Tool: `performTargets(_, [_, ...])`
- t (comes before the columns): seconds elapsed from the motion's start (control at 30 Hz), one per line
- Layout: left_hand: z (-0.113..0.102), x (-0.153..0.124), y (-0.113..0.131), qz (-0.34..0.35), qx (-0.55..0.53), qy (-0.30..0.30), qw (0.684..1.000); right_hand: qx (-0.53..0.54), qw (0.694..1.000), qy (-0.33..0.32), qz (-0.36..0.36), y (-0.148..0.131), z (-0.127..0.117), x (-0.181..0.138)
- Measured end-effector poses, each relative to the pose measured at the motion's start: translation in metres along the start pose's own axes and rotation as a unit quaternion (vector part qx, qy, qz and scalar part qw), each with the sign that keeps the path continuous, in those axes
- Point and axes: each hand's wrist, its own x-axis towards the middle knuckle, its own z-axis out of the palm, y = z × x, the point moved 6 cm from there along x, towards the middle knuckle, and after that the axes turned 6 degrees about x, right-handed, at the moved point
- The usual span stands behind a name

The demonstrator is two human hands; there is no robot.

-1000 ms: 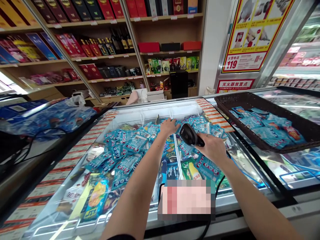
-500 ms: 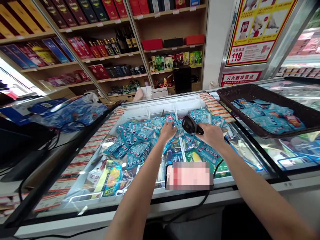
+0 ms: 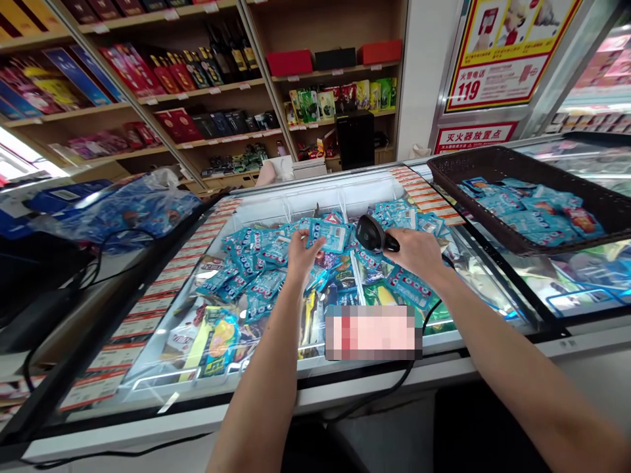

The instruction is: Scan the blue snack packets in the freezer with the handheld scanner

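Note:
In my left hand [image 3: 300, 255] a small light-blue packet [image 3: 329, 235] is pinched by its left edge, its pale printed side facing up. My right hand [image 3: 417, 253] is closed around the handle of a black barcode scanner [image 3: 369, 233]. The scanner's head points left and sits just beside the packet. Beneath both hands, a loose heap of similar blue packets [image 3: 263, 253] lies on the glass top of a chest freezer [image 3: 162, 358]. Near the front edge rests a phone [image 3: 373, 333] with its screen blurred out.
A dark brown basket [image 3: 493, 243] with more blue packets stands at the right. Plastic-wrapped blue packs [image 3: 142, 207] lie at the left. The scanner's black cable [image 3: 401, 387] runs over the freezer's front edge. Shelves [image 3: 217, 92] of boxes and bottles stand behind.
My left hand has moved left and lifted a blue packet from the heap, its printed side now showing beside the scanner. The view has tilted slightly downward.

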Motion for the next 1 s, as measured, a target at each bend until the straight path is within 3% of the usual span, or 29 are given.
performTargets(0.77, [0.008,-0.010,0.014,0.060,0.043,0.011,0.997,0.042,0.996,0.030,-0.071,-0.013,-0.003,-0.005])
performTargets(1.0, [0.009,-0.006,0.014,0.112,0.124,0.027,0.986,0.047,0.995,0.034,-0.077,-0.014,-0.003,-0.006])
